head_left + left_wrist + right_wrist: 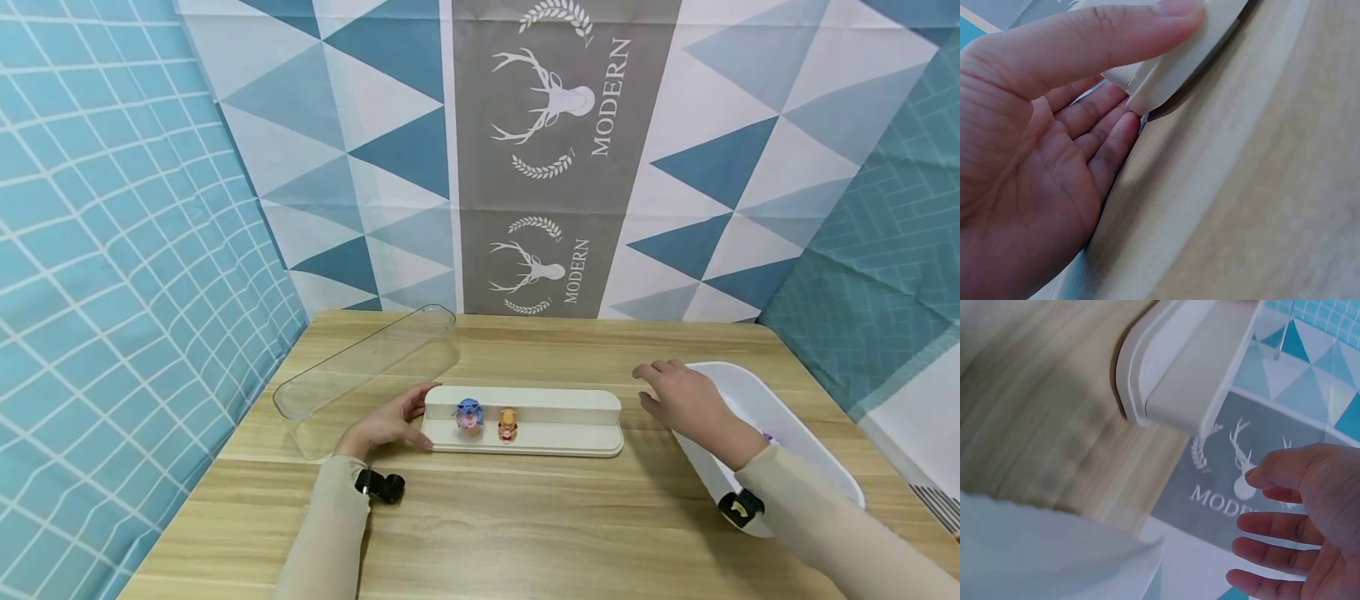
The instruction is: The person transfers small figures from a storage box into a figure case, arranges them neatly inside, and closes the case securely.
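A cream two-step display stand [562,435] lies lengthwise on the table. On its lower step are a blue-and-pink figurine [469,414] and, to the right, an orange-and-red figurine [507,423]. My left hand [386,423] grips the stand's left end, with the thumb [1141,37] along its front and the other fingers behind. Over the left rim of a white tub [813,450], my right hand [693,408] hovers with relaxed, spread fingers and holds nothing. In the right wrist view the stand's right end [1185,381] is apart from that hand.
A transparent cover [367,367] stands at the back left, beyond my left wrist. Something small and purple [767,436] shows inside the tub, partly hidden by my right forearm. Patterned cloth [405,167] hangs behind the wooden table [510,525].
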The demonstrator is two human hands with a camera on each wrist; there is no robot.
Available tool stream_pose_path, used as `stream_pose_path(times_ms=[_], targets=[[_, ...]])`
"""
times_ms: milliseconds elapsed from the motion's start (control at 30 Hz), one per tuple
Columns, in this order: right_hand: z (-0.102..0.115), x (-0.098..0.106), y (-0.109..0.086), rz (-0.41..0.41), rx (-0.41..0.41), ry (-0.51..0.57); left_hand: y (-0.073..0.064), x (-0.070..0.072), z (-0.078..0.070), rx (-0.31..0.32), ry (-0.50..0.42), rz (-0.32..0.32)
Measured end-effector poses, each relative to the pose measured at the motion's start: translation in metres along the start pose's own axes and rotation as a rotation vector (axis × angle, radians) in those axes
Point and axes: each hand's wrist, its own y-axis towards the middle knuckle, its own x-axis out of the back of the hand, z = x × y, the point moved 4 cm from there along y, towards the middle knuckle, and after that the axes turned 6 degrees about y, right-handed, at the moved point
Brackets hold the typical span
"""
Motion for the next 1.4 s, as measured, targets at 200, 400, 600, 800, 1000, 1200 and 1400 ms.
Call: stream_pose_path(times_ms=[200,400,600,800,1000,1200,1400], targets=[[-0.018,0.007,0.000,0.030,-0.052,-0.021,0.000,0.000,0.002,0.007,-0.004,-0.002],[-0.041,0.008,-0.002,0.081,-0.109,-0.018,0.001,0.000,0.002,-0.001,-0.003,-0.001],[-0.063,0.003,-0.006,0.132,-0.153,-0.002,0.000,0.000,0.002,0.005,-0.004,0.004],[-0.076,-0.001,-0.009,0.152,-0.150,0.010,0.001,0.000,0.002,0.010,0.002,0.004],[-0.086,-0.011,-0.013,0.219,-0.109,-0.012,0.002,0.001,0.001,0.005,0.014,-0.002],[-0.093,-0.026,-0.017,0.284,-0.060,-0.062,0.001,0.000,0.001,0.003,0.013,-0.003],[-0.097,-0.036,-0.021,0.307,-0.037,-0.083,0.001,0.001,0.002,-0.005,0.012,0.004]])
